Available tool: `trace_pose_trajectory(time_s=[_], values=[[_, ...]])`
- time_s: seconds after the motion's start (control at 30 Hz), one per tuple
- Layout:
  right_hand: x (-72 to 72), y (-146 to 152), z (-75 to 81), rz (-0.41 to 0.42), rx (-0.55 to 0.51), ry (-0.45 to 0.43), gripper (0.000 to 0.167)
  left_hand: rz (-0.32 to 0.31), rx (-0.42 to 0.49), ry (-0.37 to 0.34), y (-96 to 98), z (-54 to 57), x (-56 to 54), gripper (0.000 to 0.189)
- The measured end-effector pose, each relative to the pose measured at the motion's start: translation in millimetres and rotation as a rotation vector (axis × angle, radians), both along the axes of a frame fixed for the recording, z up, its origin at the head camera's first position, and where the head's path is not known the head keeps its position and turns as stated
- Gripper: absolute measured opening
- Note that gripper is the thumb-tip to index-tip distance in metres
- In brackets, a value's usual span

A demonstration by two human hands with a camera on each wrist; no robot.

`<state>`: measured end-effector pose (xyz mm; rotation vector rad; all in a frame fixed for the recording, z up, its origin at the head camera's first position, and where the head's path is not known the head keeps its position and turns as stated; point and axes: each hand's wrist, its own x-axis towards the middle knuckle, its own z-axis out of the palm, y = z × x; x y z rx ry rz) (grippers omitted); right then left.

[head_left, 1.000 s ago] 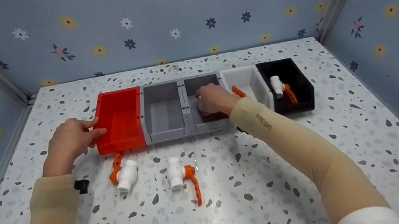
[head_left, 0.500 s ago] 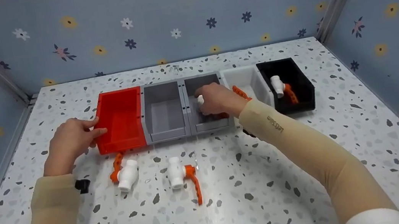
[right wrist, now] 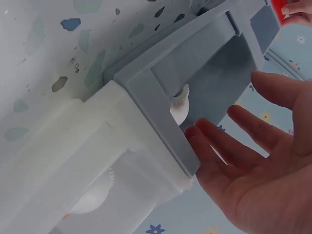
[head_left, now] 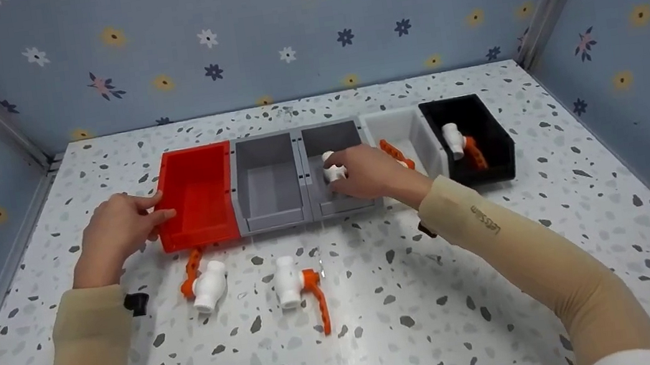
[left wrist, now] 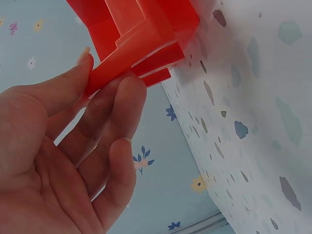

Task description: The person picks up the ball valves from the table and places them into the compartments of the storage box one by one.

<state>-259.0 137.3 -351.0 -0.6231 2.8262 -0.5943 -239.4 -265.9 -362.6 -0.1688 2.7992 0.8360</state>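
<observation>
My left hand (head_left: 121, 231) pinches the left wall of the red bin (head_left: 201, 236) between thumb and fingers; the left wrist view shows the grip on the rim (left wrist: 141, 44). My right hand (head_left: 370, 170) is over the right-hand grey bin (head_left: 345, 205), fingers spread and loosely bent, as the right wrist view shows. Inside that bin lies a white ball valve (head_left: 334, 172), partly hidden by the hand in the head view and by the bin wall in the right wrist view. No contact between the right fingers and the valve shows.
Left of it stands another grey bin (head_left: 275, 219). The white bin (head_left: 436, 161) and black bin (head_left: 502, 165) each hold a valve with an orange handle. Two more valves, a left one (head_left: 211, 285) and a right one (head_left: 288, 281), lie on the speckled table in front.
My right hand has drawn back slightly to the right and its fingers have opened, uncovering more of the valve in the grey bin. The left hand keeps its place on the red bin.
</observation>
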Motion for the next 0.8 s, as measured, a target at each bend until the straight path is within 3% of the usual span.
trace_pose_trajectory(time_s=[0.17, 0.33, 0.8], values=[[13.6, 14.2, 3.0, 0.023, -0.091, 0.017, 0.042, 0.002, -0.002, -0.011, 0.4, 0.7, -1.1, 0.068], [18.5, 23.1, 3.6, -0.001, -0.137, 0.057, 0.042, 0.002, -0.010, -0.018, -1.9, 1.7, -0.8, 0.070], [31.6, 56.2, 6.8, -0.083, -0.237, 0.006, 0.043, 0.004, -0.005, 0.000, -0.2, 0.5, 0.2, 0.067]])
